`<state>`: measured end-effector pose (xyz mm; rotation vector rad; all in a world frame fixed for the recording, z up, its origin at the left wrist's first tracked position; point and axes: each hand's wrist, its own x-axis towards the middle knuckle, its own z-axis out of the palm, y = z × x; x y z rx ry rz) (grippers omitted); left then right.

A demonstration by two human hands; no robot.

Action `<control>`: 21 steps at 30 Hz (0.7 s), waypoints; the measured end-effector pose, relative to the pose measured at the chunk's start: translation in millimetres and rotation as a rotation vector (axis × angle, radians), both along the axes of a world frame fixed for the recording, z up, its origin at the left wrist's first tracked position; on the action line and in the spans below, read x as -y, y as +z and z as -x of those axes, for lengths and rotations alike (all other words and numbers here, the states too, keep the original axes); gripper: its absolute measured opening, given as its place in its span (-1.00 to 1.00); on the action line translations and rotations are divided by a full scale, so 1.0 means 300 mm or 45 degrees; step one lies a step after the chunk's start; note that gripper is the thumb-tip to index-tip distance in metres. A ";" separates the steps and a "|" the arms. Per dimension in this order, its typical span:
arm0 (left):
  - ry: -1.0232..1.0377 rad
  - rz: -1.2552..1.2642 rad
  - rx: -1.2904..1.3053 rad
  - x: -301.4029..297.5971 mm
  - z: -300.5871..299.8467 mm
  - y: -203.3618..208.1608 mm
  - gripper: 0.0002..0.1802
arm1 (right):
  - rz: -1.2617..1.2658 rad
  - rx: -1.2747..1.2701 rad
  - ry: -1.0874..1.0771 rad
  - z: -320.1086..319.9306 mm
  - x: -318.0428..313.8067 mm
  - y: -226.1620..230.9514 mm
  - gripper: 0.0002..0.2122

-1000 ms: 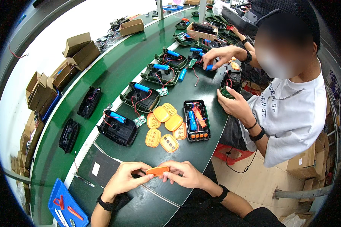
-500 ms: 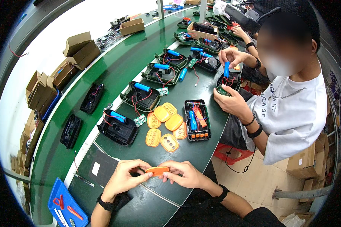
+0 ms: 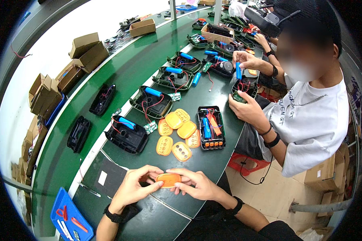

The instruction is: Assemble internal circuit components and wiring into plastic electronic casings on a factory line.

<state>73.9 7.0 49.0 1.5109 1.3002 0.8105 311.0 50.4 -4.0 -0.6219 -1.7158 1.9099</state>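
An orange plastic cover [image 3: 169, 180], oblong with rounded corners, is held level above the bench between both hands. My left hand [image 3: 137, 185] pinches its left end between thumb and fingers. On the right end, my right hand [image 3: 198, 185] closes the same way, fingertips partly behind the cover. Its broad face shows; the underside is hidden. Just beyond lie several loose orange covers [image 3: 186, 130], some with round holes. To their right sits an opened black housing [image 3: 218, 145] with a blue battery, wires and orange buttons. Left of them stands a black shell [image 3: 122, 142] with a blue battery.
A green conveyor belt [image 3: 64, 172] runs along the left, carrying black shells [image 3: 79, 134]. A blue tray [image 3: 60, 205] with red and white strips lies at the lower left, near a pen [image 3: 90, 190]. At right, a person [image 3: 313, 120] handles a blue battery over a shell.
The orange cover has been turned from nearly edge-on so that its broad face shows. Both hands keep hold of it. The black shells have shifted slightly farther along the belt.
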 end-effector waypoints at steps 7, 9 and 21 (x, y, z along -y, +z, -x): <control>0.017 -0.053 -0.015 0.001 0.014 -0.014 -0.67 | -0.019 0.027 -0.015 0.009 -0.001 -0.004 -0.55; -0.012 -0.037 -0.004 0.005 0.015 -0.013 -0.66 | 0.017 0.043 -0.037 0.000 0.008 -0.007 -0.56; -0.011 0.093 0.263 0.006 0.031 -0.035 -0.70 | 0.040 0.022 -0.114 0.012 0.013 0.004 -0.69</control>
